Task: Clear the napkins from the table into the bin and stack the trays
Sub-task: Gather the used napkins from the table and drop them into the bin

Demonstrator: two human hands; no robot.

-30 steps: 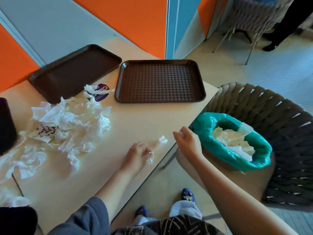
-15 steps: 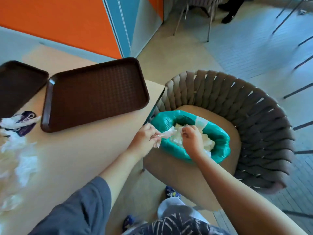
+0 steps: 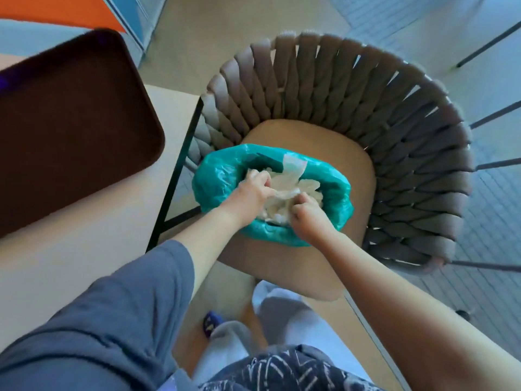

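The bin [image 3: 217,179], lined with a teal bag, stands on the tan seat of a woven chair and holds crumpled white napkins [image 3: 293,179]. Both of my hands are inside its mouth. My left hand [image 3: 251,190] is closed around a napkin and pressed into the pile. My right hand [image 3: 307,213] is also clenched on napkin paper at the near side of the bin. A dark brown tray [image 3: 70,122] lies on the table at the left, partly cut off by the frame. The other tray and the loose napkins are out of view.
The light wooden table [image 3: 84,238] ends at a black metal edge just left of the bin. The grey woven chair [image 3: 380,122] curves around the bin's far and right sides. Tiled floor and thin dark chair legs lie to the right.
My view swung right, off the table and over the bin. Both hands carried the napkin from the table edge into the bin and now press down into the pile.
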